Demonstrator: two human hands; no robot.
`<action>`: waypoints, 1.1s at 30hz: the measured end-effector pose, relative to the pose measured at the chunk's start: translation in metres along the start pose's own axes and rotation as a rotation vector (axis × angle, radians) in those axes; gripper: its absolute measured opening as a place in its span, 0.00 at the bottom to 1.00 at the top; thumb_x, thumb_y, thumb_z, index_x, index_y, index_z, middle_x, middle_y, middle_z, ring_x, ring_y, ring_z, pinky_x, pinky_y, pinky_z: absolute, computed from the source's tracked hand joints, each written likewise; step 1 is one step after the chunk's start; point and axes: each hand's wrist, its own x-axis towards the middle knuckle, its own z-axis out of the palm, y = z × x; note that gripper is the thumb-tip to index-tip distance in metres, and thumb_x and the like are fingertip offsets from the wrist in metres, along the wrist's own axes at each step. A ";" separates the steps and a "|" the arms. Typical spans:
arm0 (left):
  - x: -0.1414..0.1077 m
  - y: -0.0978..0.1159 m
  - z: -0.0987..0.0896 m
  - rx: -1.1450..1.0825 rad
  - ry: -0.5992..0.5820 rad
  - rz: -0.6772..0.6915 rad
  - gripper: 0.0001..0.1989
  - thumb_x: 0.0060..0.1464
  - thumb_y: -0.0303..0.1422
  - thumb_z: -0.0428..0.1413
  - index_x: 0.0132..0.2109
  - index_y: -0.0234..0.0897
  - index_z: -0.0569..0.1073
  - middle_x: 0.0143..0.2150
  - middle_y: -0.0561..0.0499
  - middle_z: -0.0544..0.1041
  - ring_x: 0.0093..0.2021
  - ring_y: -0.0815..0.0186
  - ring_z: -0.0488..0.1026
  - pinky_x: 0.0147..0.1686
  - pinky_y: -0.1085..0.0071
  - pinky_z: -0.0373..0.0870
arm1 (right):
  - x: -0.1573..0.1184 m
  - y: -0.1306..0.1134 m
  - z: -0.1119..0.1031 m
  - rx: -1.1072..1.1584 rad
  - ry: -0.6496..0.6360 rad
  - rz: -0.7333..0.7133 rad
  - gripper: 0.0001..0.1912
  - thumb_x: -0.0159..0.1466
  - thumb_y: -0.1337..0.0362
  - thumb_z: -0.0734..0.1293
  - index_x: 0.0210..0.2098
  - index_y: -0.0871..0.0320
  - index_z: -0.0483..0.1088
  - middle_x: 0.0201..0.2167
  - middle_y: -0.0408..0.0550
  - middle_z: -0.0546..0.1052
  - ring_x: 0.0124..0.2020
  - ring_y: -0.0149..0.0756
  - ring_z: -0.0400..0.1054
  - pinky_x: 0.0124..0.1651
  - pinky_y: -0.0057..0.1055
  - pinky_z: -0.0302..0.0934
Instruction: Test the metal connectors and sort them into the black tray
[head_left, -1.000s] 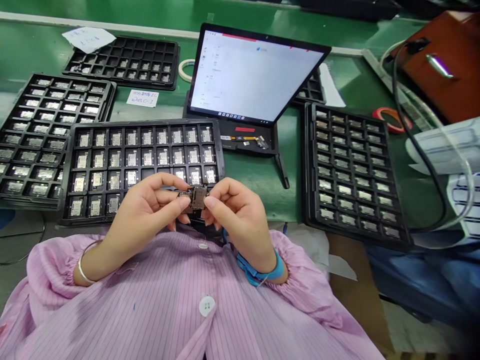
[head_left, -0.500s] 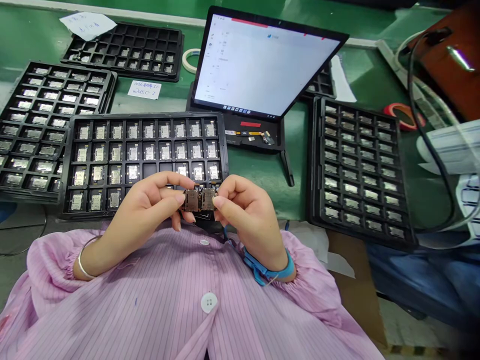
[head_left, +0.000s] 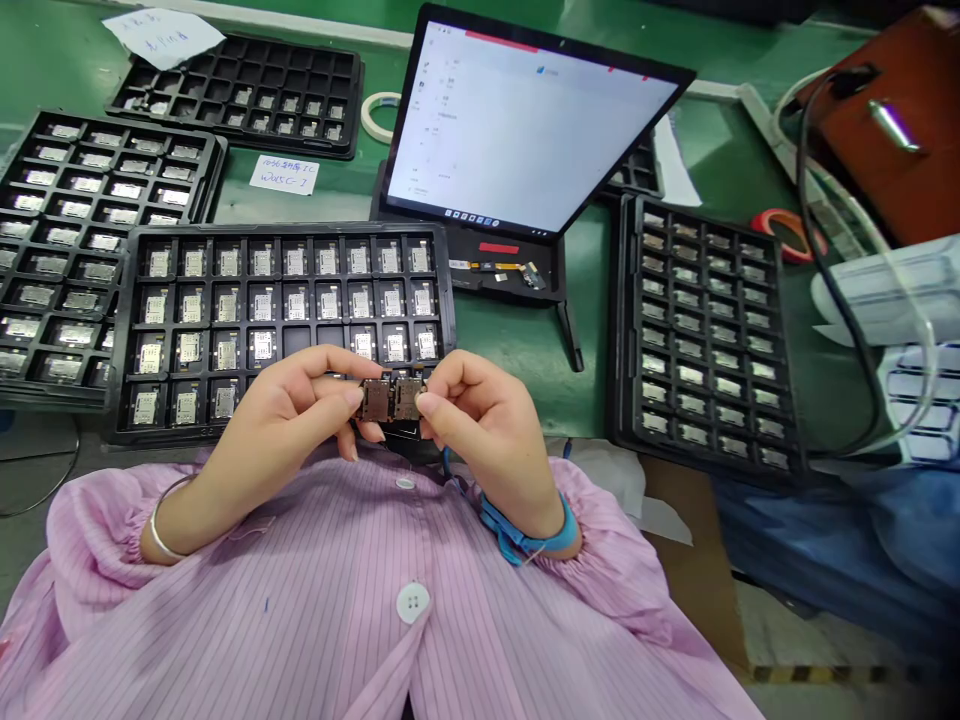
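Between thumb and fingers, my left hand (head_left: 311, 400) pinches a small circuit board (head_left: 376, 399) with a metal shield by its left edge. Another small board (head_left: 407, 398) sits right beside it, its right edge gripped by the thumb and fingers of my right hand (head_left: 480, 420). The two boards' inner edges meet or nearly meet; whether they are joined I cannot tell. Both are held just above the front edge of a black compartment tray (head_left: 442, 340), which carries rows of similar silvery boards. My left hand hides part of its lower rows.
A tablet-like screen (head_left: 525, 130) stands tilted behind the tray. More filled trays lie at the left (head_left: 214, 170) and right (head_left: 622, 330); another tray (head_left: 349, 100) is at the back. A handwritten label (head_left: 285, 175), a tape roll (head_left: 369, 118) and a black cable (head_left: 847, 300) lie around.
The view has shifted slightly, so the trays on both sides appear a little further left. Both hands keep the same pinch on the two boards.
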 end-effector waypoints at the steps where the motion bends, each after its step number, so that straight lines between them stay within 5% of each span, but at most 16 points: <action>1: 0.000 0.000 -0.001 0.001 0.003 0.001 0.06 0.59 0.30 0.56 0.43 0.36 0.74 0.28 0.51 0.79 0.23 0.71 0.73 0.25 0.77 0.70 | 0.000 0.000 0.001 -0.007 0.003 0.001 0.10 0.59 0.63 0.66 0.24 0.56 0.61 0.18 0.38 0.65 0.18 0.25 0.57 0.20 0.25 0.50; 33: 0.005 -0.006 -0.013 -0.124 -0.009 0.021 0.05 0.57 0.29 0.57 0.42 0.33 0.73 0.31 0.51 0.77 0.28 0.68 0.77 0.23 0.78 0.74 | 0.009 0.004 0.011 -0.023 -0.009 0.003 0.10 0.60 0.65 0.66 0.24 0.57 0.62 0.17 0.37 0.66 0.18 0.25 0.57 0.21 0.24 0.51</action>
